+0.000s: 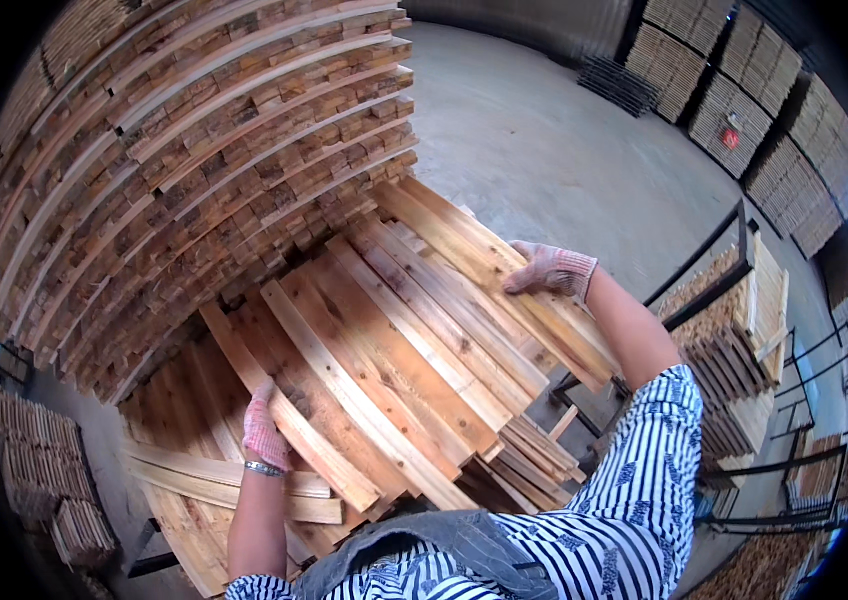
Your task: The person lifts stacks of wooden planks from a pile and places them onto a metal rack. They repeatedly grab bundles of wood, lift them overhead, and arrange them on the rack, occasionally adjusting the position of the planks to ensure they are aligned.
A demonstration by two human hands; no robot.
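Note:
Both of my hands wear pale, reddish-tinged knit gloves. My left hand (266, 430) is closed on the left edge of a narrow wooden plank (319, 448), which lies slantwise over other boards. Farther off to the right, my right hand (550, 270) grips the outer edge of a long wooden board (454, 240) at the pile's right side. Its fingertips curl over the top face; the thumb is partly hidden. Between my hands spreads a layer of knotty planks (384, 350), side by side with uneven ends.
A tall stack of lumber (244, 130) with light spacer strips rises behind the pile. Two loose pale strips (234, 485) lie crosswise at lower left. Black metal frames (714, 270) and more stacked wood (764, 310) stand at right. Grey concrete floor (514, 130) extends beyond.

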